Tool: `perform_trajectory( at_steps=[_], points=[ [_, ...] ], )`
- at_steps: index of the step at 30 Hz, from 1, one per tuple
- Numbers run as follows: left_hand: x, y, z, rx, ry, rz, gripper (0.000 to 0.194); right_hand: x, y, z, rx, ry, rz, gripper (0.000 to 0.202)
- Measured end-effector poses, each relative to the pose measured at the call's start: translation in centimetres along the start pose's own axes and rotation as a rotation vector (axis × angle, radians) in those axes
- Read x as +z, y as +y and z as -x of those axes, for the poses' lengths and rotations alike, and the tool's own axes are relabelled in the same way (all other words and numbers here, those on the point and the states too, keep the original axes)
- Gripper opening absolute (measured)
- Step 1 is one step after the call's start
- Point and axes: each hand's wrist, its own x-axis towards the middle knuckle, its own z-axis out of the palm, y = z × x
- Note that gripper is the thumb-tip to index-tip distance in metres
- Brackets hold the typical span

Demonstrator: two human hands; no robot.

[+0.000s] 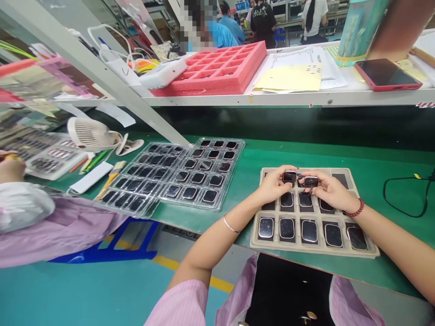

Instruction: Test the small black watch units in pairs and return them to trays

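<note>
My left hand point(274, 185) grips a small square watch screen point(290, 176) with a dark face between thumb and fingers. A second watch screen point(310, 182) is pinched in my right hand point(331, 188). Both hands are close together above a beige tray point(314, 251), whose pockets hold several similar screens. In its front row the dark square screens point(287, 228) lie face up with light rims. Parts of the back rows are hidden under my hands.
Left of the beige tray lie clear plastic trays point(217, 204) of dark screens. Further left are a brush point(112, 179), a small fan point(89, 134) and a co-worker's arm point(12, 170). A shelf point(288, 99) with a red foam tray point(244, 74) and a phone point(387, 74) overhangs behind. A black cable point(385, 192) lies right.
</note>
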Motion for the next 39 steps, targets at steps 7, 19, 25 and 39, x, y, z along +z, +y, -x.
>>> perform_trajectory(
  at_steps=[7,19,25,39],
  points=[
    [0.1,0.0,0.0,-0.009,0.008,0.015,0.041,-0.1,0.1,0.1,0.069,-0.011,0.059,0.040],
    [0.2,0.0,0.1,-0.027,0.006,0.001,0.039,-0.4,0.1,0.1,0.104,0.020,-0.018,0.042],
    [0.2,0.4,0.4,-0.012,-0.065,0.065,0.056,-1.1,0.3,-0.1,0.196,0.083,-0.225,0.055],
    [0.0,0.5,0.7,-0.012,-0.070,-0.049,0.072,0.3,0.7,0.1,0.051,0.043,0.058,0.046]
  ],
)
